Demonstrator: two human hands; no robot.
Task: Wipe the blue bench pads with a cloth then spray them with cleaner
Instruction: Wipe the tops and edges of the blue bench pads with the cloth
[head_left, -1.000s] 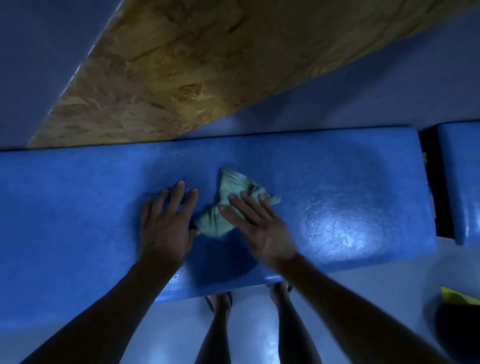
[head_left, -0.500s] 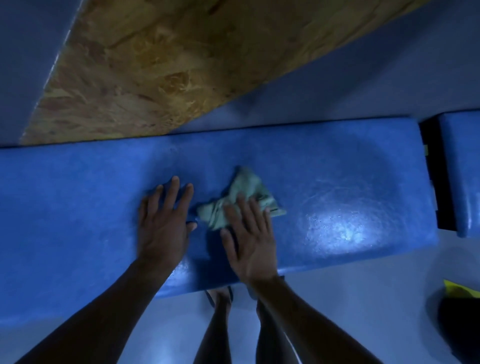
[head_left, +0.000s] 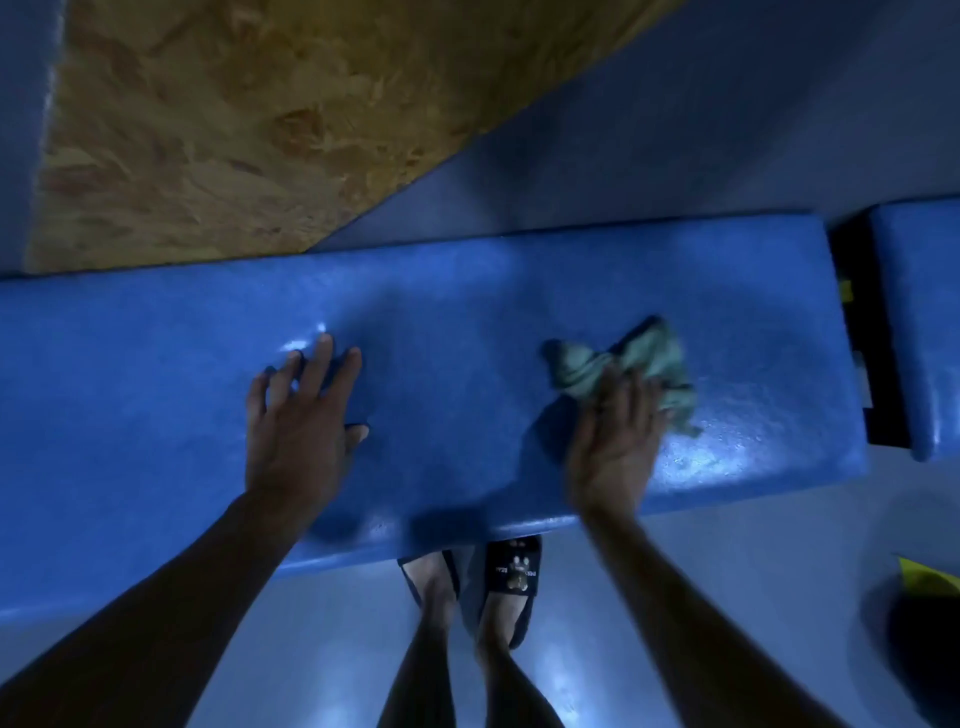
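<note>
A long blue bench pad (head_left: 467, 312) runs across the view, with a wet shine near its right end. My right hand (head_left: 613, 441) lies flat with straight fingers on a crumpled pale green cloth (head_left: 644, 358), pressing it onto the pad's right part. My left hand (head_left: 301, 421) rests flat on the pad further left, fingers spread, holding nothing. A second blue pad (head_left: 919, 322) begins at the far right, past a dark gap (head_left: 852, 338). No spray bottle is in view.
A chipboard panel (head_left: 234, 119) leans behind the bench at the upper left, against a grey-blue wall. My legs and dark sandals (head_left: 511, 571) stand on the grey floor below the pad's front edge. A dark round object with something yellow (head_left: 919, 577) sits at the lower right.
My right hand has slid the cloth from the pad's middle to its right part. My left hand stays planted on the pad. The view has shifted slightly.
</note>
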